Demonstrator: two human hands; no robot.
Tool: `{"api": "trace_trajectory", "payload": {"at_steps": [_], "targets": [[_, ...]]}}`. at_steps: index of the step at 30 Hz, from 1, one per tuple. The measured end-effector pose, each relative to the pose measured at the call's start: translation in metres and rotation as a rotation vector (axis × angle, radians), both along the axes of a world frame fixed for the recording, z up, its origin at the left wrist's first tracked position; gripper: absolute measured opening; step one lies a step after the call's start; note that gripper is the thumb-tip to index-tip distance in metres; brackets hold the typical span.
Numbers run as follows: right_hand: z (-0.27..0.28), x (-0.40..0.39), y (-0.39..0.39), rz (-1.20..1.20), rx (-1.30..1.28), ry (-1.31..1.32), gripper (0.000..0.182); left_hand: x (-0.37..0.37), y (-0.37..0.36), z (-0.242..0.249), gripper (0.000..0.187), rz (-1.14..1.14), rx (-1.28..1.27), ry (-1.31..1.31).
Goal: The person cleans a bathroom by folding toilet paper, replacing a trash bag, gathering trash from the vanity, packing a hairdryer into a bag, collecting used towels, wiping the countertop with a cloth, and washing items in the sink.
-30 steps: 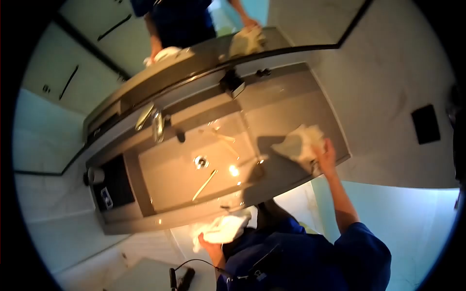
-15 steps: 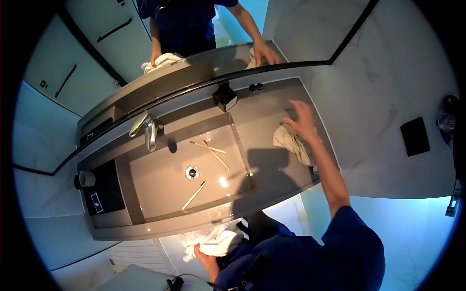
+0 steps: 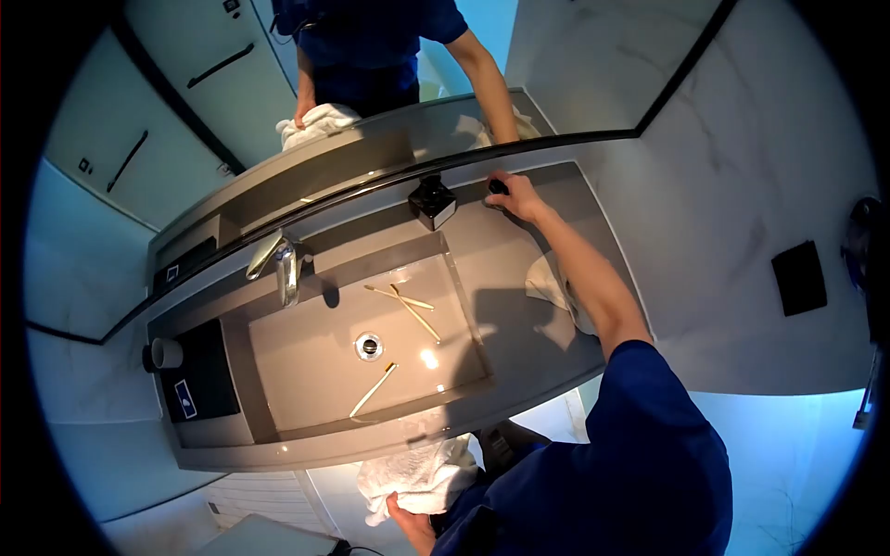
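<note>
Below the counter's front edge, my left hand (image 3: 409, 521) is closed on a bunched white towel (image 3: 417, 477). At the back right of the counter, my right hand (image 3: 519, 197) has its fingers around a small black-capped bottle (image 3: 498, 187); the fingers partly hide it. A black box (image 3: 432, 202) stands just left of that hand. Under my right forearm lies a crumpled beige cloth (image 3: 547, 283), partly covered by the arm. In the sink basin (image 3: 297, 371) are a toothbrush (image 3: 373, 389) near the front and two crossed toothbrushes (image 3: 417, 315) farther back.
A chrome faucet (image 3: 286, 269) rises behind the basin. On the left, a cup (image 3: 167, 352) and a small card (image 3: 184, 400) sit on a black tray (image 3: 206, 357). A long mirror (image 3: 371, 148) lines the wall. A black square (image 3: 799, 278) is at the right.
My right hand has moved from above the beige cloth to the back of the counter and closed around a small bottle. My left hand still holds the towel.
</note>
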State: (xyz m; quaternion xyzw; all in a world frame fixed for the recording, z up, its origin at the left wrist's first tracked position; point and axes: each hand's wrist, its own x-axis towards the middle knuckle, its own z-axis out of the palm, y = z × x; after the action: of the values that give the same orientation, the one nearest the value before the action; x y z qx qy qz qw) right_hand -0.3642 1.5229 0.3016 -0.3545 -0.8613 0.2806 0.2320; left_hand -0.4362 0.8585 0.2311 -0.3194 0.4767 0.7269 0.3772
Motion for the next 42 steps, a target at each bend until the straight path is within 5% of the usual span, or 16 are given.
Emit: {"api": "trace_trajectory", "payload": {"at_steps": [5, 9, 15, 19, 22, 25, 32, 35, 42], "targets": [[0.069, 0.087, -0.088, -0.020, -0.156, -0.067, 0.033, 0.000, -0.001, -0.001, 0.051, 0.003, 0.006, -0.041], [0.015, 0.138, -0.142, 0.010, 0.139, -0.196, 0.029, -0.013, 0.004, -0.007, 0.059, -0.086, -0.006, -0.044], [0.011, 0.147, -0.125, -0.165, -0.503, 0.216, 0.025, -0.024, 0.016, -0.010, 0.059, -0.172, -0.030, -0.032], [0.015, 0.149, -0.128, -0.206, -0.374, 0.161, 0.023, -0.023, 0.017, -0.004, 0.059, -0.184, -0.073, -0.056], [0.014, 0.124, -0.127, -0.191, -0.094, 0.119, 0.027, -0.026, 0.015, -0.016, 0.045, -0.192, 0.038, -0.029], [-0.004, 0.105, -0.116, -0.078, 0.184, 0.072, 0.030, -0.015, 0.026, -0.003, 0.044, -0.263, -0.110, 0.125], [-0.007, 0.096, -0.109, -0.150, -0.054, 0.136, 0.033, -0.019, 0.018, -0.020, 0.057, -0.170, -0.024, -0.021], [-0.009, 0.082, -0.091, -0.114, 0.112, 0.156, 0.035, -0.018, 0.024, -0.017, 0.056, -0.166, -0.030, -0.035], [-0.011, 0.074, -0.077, -0.118, 0.049, 0.194, 0.046, -0.020, 0.009, -0.038, 0.047, -0.184, -0.036, -0.053]]}}
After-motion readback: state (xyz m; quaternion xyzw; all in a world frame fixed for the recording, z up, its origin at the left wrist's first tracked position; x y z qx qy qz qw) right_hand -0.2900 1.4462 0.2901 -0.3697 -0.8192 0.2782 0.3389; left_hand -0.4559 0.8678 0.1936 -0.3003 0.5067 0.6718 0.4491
